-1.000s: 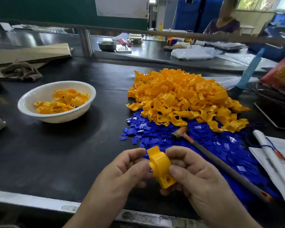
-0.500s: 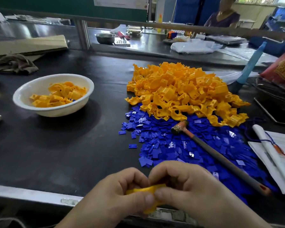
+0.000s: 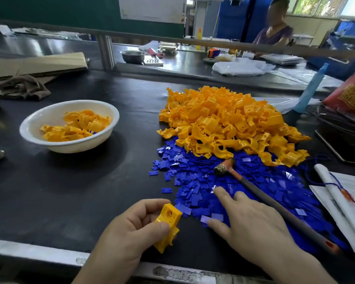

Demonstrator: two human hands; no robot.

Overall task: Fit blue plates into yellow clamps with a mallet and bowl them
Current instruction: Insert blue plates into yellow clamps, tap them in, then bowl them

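The right hand (image 3: pixel 252 226), fingers spread flat, rests on the blue plates (image 3: pixel 193 181), just right of the clamp (image 3: pixel 168 218) the left hand (image 3: pixel 127 236) grips

A bare strip of table (image 3: pixel 131 181) runs between the bowl (image 3: pixel 80 147) and the clamp pile (image 3: pixel 223 119), from the near edge to the far rail (image 3: pixel 213 43). Plates (image 3: pixel 193 181) spread in front of the pile and touch it. The mallet (image 3: pixel 275 203) lies slantwise across them. Papers (image 3: pixel 336 212) border the right. Cardboard (image 3: pixel 35 64) and a rag (image 3: pixel 23 87) lie behind the bowl.
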